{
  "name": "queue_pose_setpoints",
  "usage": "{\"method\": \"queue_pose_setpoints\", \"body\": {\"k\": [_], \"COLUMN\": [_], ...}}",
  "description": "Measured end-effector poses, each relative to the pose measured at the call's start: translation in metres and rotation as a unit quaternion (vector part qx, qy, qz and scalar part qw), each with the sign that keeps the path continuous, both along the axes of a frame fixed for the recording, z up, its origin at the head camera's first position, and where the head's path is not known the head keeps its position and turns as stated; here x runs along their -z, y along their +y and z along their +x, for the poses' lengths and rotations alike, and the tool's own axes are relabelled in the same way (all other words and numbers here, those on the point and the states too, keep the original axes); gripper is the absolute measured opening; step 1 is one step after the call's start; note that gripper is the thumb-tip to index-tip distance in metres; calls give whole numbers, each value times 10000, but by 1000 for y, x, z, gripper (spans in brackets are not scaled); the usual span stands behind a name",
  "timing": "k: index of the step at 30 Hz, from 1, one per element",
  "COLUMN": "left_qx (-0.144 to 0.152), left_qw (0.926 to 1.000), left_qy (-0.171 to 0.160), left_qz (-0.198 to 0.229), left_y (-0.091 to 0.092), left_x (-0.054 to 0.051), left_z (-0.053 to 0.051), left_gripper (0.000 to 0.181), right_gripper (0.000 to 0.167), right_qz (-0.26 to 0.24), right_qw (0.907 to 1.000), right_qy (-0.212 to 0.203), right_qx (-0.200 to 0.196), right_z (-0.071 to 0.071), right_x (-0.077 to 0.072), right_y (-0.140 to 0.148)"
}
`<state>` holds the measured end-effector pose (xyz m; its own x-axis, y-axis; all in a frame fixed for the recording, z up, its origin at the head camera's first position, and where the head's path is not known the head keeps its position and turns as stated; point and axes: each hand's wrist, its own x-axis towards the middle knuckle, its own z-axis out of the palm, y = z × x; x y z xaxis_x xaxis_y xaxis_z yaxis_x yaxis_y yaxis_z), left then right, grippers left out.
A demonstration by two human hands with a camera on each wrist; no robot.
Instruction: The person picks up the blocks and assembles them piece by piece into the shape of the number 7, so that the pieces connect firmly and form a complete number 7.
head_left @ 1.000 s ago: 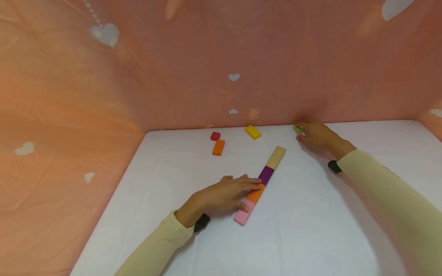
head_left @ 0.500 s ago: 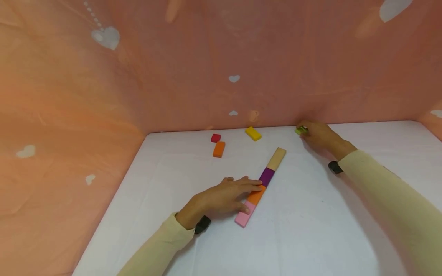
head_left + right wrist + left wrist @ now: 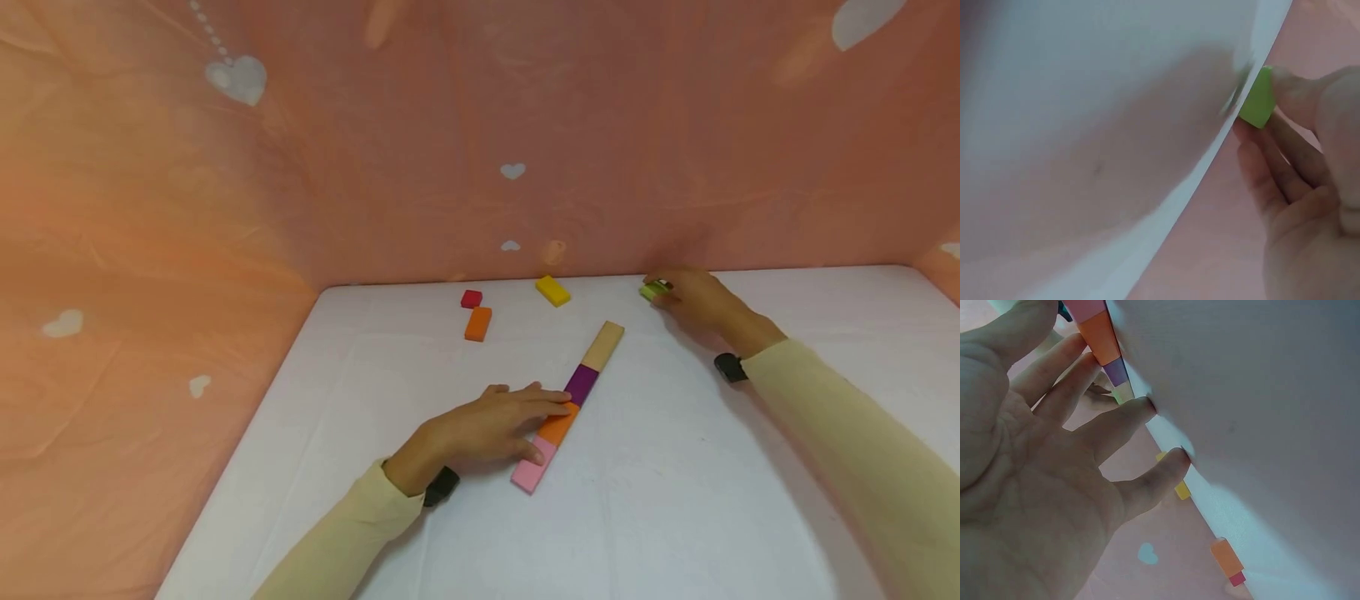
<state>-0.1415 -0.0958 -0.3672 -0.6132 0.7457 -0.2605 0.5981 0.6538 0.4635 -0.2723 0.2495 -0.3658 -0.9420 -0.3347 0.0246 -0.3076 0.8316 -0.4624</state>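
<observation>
A slanting row of flat blocks lies end to end on the white table: a pink block (image 3: 527, 476), an orange block (image 3: 556, 427), a purple block (image 3: 581, 384) and a beige block (image 3: 603, 346). My left hand (image 3: 480, 429) rests over the lower part of this row, its fingers stretched out, fingertips on the orange block and the thumb at the pink one. At the table's far edge my right hand (image 3: 701, 304) pinches a light green block (image 3: 654, 290) between thumb and fingers; the right wrist view shows the green block (image 3: 1259, 100) at the fingertips.
Behind the row, a yellow block (image 3: 552, 291) lies near the back edge. Farther left, a small red block (image 3: 471, 298) sits just behind another orange block (image 3: 477, 324). A pink-orange cloth (image 3: 420, 183) with hearts rises behind and left of the white table (image 3: 330, 400).
My right hand has drawn the green block slightly toward me from the back edge, its fingers closing around it. The left hand and the row stay in place.
</observation>
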Motion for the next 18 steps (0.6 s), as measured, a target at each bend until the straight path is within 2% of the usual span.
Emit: {"method": "queue_pose_setpoints", "body": {"k": [8, 18], "left_qx": [-23, -77], "left_qw": [10000, 9999], "left_qy": [7, -83], "left_qz": [-51, -64], "left_y": [2, 2], "left_x": [-2, -3], "left_z": [0, 1], "left_gripper": [69, 68], "right_gripper": [36, 38], "right_qz": [58, 67], "right_qw": [9998, 9996], "right_qy": [142, 112], "right_qx": [-145, -265], "right_z": [9, 18], "right_x": [-1, 0], "right_y": [-11, -22]}}
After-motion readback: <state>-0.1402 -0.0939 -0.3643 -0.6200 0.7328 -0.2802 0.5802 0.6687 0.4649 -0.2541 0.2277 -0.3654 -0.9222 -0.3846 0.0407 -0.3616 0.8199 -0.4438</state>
